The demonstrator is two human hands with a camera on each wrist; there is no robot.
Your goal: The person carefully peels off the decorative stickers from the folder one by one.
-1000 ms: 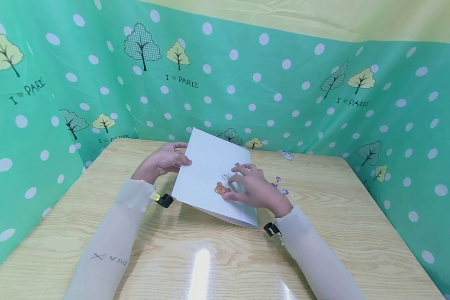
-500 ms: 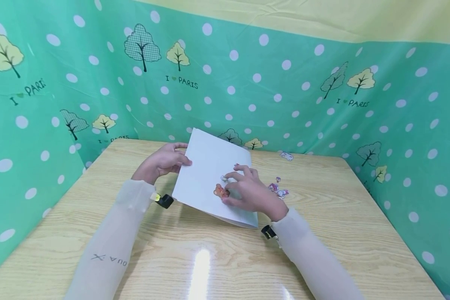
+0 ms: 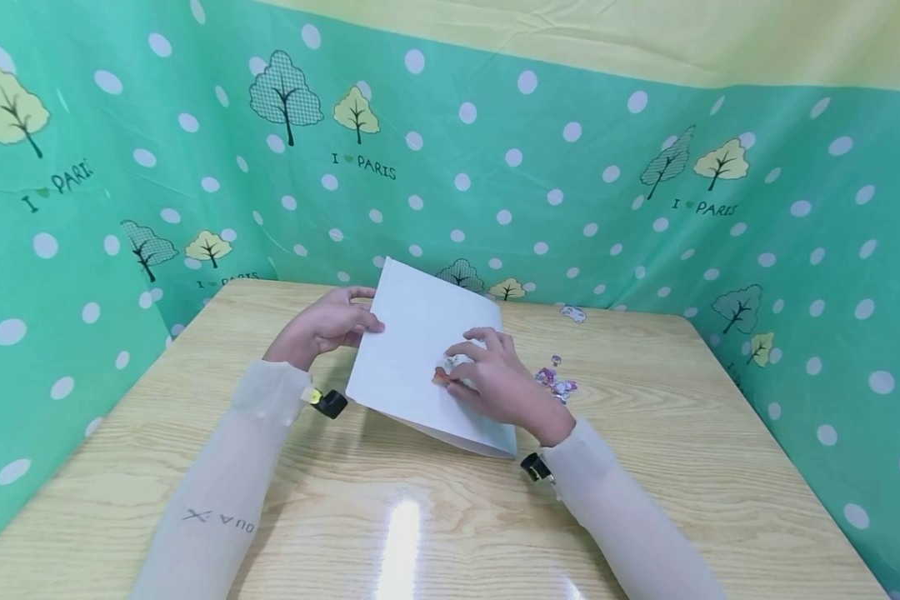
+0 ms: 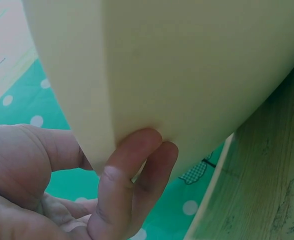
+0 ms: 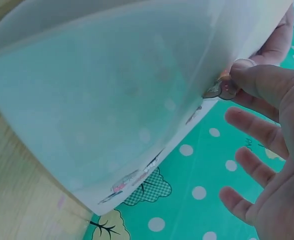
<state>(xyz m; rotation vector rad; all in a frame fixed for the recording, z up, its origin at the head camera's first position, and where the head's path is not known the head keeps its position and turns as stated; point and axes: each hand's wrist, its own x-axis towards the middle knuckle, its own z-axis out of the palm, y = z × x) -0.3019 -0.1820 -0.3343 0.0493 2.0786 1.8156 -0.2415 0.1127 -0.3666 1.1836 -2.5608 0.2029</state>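
Head view is showing a white folded sheet (image 3: 408,333), smooth and thin with straight sides, leaning between two hands over a wooden table (image 3: 645,433). The wood is shining and showing wavy lines. Behind the grips, a green cloth (image 3: 390,200) is hanging with white dots and trees.

The sheet's left edge is sitting inside the left hand's (image 3: 335,321) grip: thumb in front, fingers behind, pinching it. The sheet is tilting, and a gap is showing under its near edge, between the hands. Bare wood is stretching from that gap toward the person. To the right of the right hand (image 3: 498,379), a little pile of stickers (image 3: 553,383) is lying on the wood, and farther away one white cut-out (image 3: 572,314) is resting near the back edge.

The right thumb and pointing finger are pinching a flat brown bear sticker (image 3: 440,376) at the sheet's face, while the other three fingers are sitting spread apart. A small pale sticker (image 3: 457,360) is lying on the sheet just past that pinch, partly hidden by the fingers.
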